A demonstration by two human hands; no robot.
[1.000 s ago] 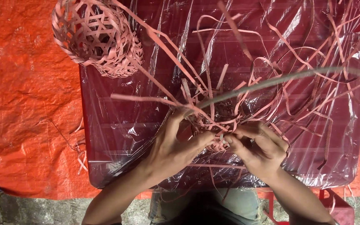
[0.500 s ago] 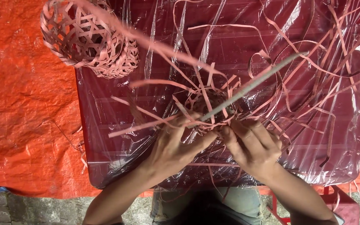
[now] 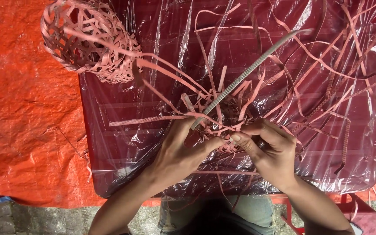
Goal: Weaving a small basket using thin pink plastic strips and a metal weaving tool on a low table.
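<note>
Open room: your hands work near the front edge of the table (image 3: 109,174), about midway along it; bare plastic lies to the left of your left hand, while loose strips crowd the right half out to the right edge.
Edges: the front edge runs just under your wrists; the left edge stands beside the orange sheet (image 3: 22,122), and the far edge is out of view.
Surface: the table is dark red under a clear, wrinkled plastic cover (image 3: 162,39) that throws back bright glare.
Room: the orange sheet spreads under and to the left of the table; grey paving (image 3: 35,217) shows at the bottom, and a red stool (image 3: 362,215) stands by your right forearm.
Left hand (image 3: 181,150): your fingers are curled onto the woven start (image 3: 223,126), with the thumb stretched toward the right hand.
Right hand (image 3: 270,148): your thumb and forefinger pinch pink strips at the near rim of the woven start.
Woven start: it is a small knot of crossed pink strips lying on the table between your two hands, its loose ends fanning away from you and to both sides.
Grey strip (image 3: 249,72): its long axis runs from the woven start up and to the right, its far end blurred.
Basket (image 3: 88,39): it is a finished open-weave pink one lying on its side at the far left corner, well apart from your hands.
</note>
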